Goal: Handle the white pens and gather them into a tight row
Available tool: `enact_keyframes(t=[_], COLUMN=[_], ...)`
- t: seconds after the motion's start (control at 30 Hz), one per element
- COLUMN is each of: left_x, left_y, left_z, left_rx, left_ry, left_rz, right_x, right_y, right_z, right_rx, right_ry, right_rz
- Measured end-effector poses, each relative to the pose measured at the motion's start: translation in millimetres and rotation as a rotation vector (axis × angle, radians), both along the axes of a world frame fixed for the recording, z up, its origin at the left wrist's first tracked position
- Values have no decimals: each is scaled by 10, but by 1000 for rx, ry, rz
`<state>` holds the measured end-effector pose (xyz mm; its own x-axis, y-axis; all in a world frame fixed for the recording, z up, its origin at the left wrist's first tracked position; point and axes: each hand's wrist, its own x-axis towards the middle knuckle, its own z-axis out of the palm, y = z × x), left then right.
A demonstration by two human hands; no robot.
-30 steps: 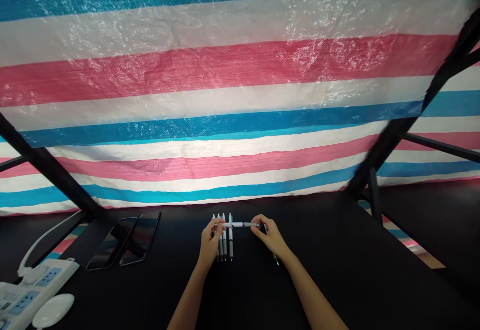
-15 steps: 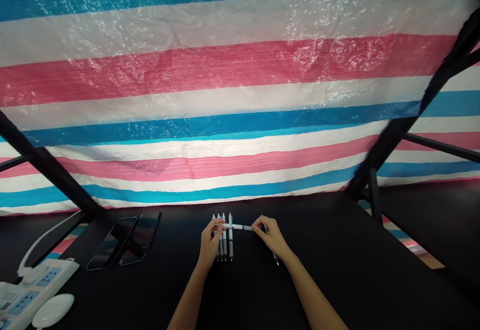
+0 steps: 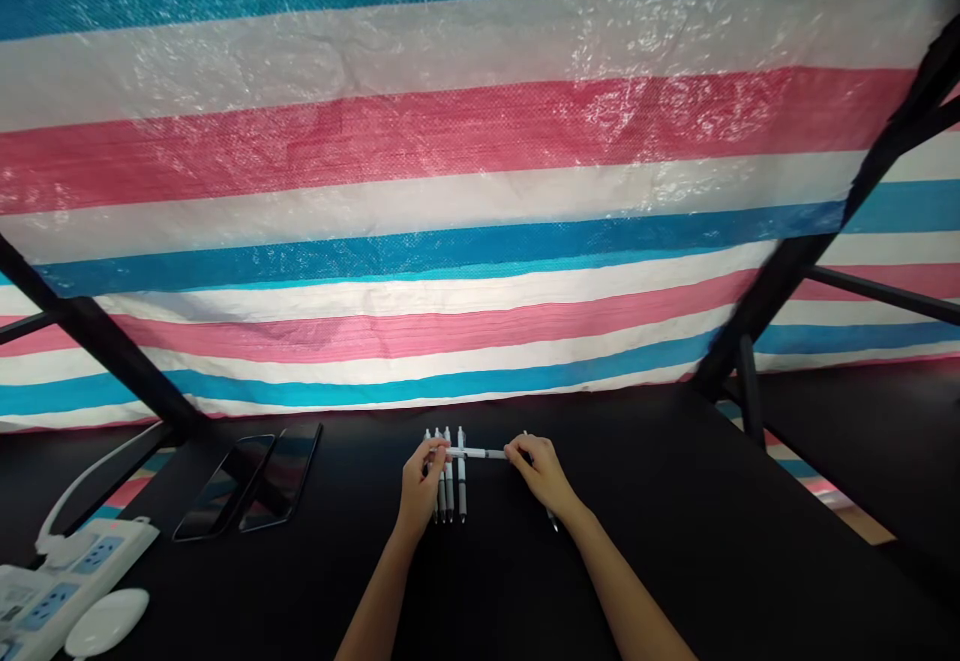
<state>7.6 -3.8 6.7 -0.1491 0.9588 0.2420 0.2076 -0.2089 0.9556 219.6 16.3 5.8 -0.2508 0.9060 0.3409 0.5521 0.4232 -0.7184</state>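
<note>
Black tabletop (image 3: 525, 581) fills the near ground under our forearms, which run up to a single shared hold. Our left hand (image 3: 420, 486) and right hand (image 3: 541, 474) each pinch one end of a slim white pen (image 3: 474, 453), lying crosswise and lifted just above the surface; both are closed on it, the left at its barrel end, the right at its darker tip end. A second dark pen (image 3: 551, 519) seems tucked under the right palm, though we cannot tell if it is gripped or merely lying there.

Directly beneath the left end of the held pen lies a row of finished pens (image 3: 450, 486), four side by side, pointing away from us. We judge that the risk sits here: the two halves are small and smooth, so a slip of either pinch could drop the piece onto the row and scatter it, or a small inner part could spring out and vanish against the dark surface.

Left of the grip and well apart lie two dark phones (image 3: 251, 486) side by side; nearer us on that side are a white power strip (image 3: 67, 566) and a white mouse (image 3: 105, 621). Beyond the grip hangs a striped tarpaulin (image 3: 480, 191) in red, white and blue, crossed by black frame bars (image 3: 810, 261).
</note>
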Motion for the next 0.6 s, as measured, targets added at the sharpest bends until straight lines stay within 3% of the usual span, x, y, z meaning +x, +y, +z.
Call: enact_keyframes(t=[0.6], left_x=[-5], left_y=[-7], left_z=[20], left_rx=[-18], left_ry=[-30], left_rz=[12], right_x=[5], right_y=[-3], right_z=[5], right_rx=[-22], right_ry=[-5], right_rz=[-21])
